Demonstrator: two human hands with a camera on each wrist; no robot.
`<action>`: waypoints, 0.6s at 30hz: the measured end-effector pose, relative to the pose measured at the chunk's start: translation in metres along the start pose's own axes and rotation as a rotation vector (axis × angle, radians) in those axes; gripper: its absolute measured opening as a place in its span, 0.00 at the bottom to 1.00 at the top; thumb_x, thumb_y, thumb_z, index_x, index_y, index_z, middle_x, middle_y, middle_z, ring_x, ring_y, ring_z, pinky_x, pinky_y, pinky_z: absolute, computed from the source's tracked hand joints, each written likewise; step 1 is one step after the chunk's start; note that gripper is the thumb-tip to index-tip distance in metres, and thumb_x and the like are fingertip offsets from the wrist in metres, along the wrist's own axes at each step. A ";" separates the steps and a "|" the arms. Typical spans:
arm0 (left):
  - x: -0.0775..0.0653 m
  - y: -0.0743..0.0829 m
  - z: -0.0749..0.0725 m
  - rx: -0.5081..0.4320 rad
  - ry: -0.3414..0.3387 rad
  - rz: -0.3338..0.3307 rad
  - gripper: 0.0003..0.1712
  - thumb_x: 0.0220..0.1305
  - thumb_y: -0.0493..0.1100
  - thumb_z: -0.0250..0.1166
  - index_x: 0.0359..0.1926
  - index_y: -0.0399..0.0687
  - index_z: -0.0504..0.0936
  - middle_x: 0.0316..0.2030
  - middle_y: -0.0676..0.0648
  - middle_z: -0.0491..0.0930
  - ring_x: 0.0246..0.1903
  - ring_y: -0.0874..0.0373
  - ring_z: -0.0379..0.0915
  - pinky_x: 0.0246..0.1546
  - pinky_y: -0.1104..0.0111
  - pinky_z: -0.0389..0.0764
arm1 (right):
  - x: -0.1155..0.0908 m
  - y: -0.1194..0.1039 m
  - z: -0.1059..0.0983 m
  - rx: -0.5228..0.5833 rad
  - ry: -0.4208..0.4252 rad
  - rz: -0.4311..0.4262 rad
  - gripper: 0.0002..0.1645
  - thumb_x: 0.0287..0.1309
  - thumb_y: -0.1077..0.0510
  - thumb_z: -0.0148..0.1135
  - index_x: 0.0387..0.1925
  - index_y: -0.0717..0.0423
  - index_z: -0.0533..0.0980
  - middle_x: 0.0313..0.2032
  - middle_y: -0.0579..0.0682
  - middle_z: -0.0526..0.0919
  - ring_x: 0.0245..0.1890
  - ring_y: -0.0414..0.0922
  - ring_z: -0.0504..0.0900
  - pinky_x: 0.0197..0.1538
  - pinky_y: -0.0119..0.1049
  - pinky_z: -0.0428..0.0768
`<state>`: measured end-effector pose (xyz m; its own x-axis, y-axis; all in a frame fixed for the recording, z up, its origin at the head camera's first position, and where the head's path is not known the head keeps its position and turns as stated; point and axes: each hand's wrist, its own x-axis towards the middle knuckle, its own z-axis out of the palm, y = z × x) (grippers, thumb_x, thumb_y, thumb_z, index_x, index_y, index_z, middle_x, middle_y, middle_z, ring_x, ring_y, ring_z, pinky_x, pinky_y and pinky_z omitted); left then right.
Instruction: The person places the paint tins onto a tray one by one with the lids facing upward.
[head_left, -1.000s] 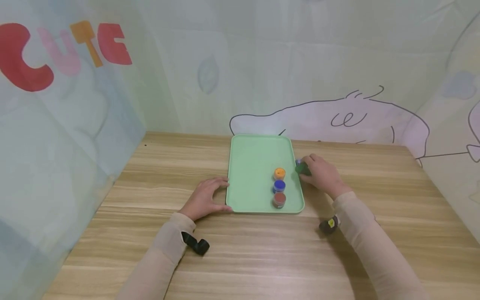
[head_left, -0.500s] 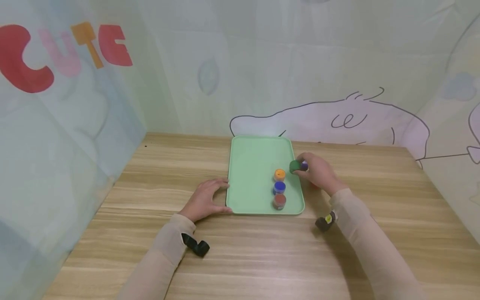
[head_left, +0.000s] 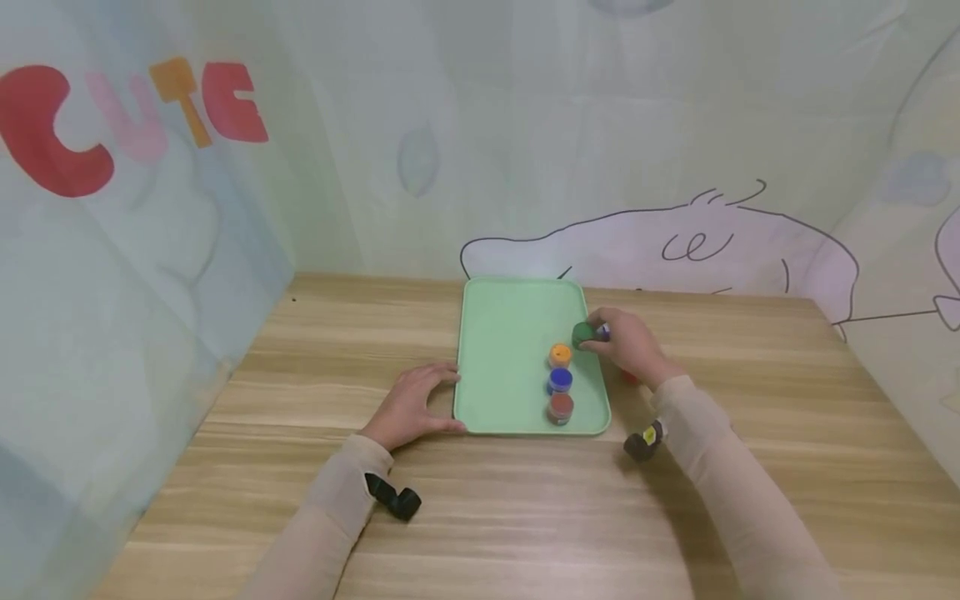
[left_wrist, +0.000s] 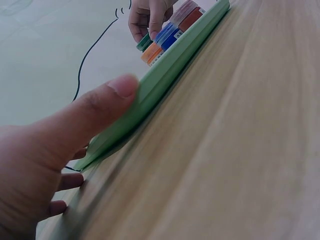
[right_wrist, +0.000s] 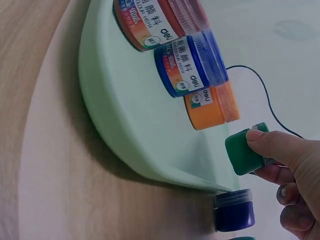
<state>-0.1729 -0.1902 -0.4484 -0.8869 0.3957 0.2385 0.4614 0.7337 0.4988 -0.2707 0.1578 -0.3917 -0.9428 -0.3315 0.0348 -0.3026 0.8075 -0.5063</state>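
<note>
Green jar point(right_wrist: 241, 156), squat, smooth and round-edged

The tray point(head_left: 498, 354) offers passage over its left half; three jars point(head_left: 559, 382) and the right hand point(head_left: 630, 343) obstruct its right.

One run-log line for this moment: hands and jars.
right hand: holds green jar | left hand: at tray edge | on tray: orange jar, blue jar, brown jar | beside tray: purple jar
</note>
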 end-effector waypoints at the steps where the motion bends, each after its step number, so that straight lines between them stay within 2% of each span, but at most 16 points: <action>1: 0.000 0.000 0.000 -0.002 0.003 0.001 0.45 0.40 0.61 0.77 0.58 0.45 0.76 0.63 0.44 0.73 0.65 0.44 0.66 0.66 0.46 0.63 | 0.001 0.000 0.001 -0.002 0.002 -0.005 0.24 0.54 0.54 0.69 0.50 0.61 0.76 0.46 0.58 0.83 0.48 0.54 0.81 0.55 0.50 0.80; 7: 0.000 0.001 0.000 0.000 0.018 0.015 0.44 0.39 0.60 0.78 0.57 0.45 0.77 0.62 0.44 0.74 0.64 0.44 0.67 0.65 0.46 0.65 | 0.005 -0.002 0.008 0.013 0.010 -0.029 0.24 0.54 0.54 0.69 0.50 0.61 0.76 0.48 0.59 0.82 0.51 0.57 0.79 0.59 0.53 0.76; 18: 0.000 0.000 0.001 0.005 0.011 0.014 0.44 0.40 0.60 0.78 0.57 0.45 0.77 0.62 0.44 0.74 0.64 0.45 0.67 0.65 0.46 0.65 | 0.012 -0.004 0.016 0.009 0.002 -0.025 0.25 0.55 0.53 0.68 0.52 0.60 0.75 0.51 0.58 0.82 0.54 0.56 0.78 0.60 0.51 0.76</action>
<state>-0.1728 -0.1901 -0.4489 -0.8807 0.3994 0.2548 0.4736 0.7309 0.4913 -0.2786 0.1428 -0.4033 -0.9354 -0.3502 0.0492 -0.3245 0.7946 -0.5131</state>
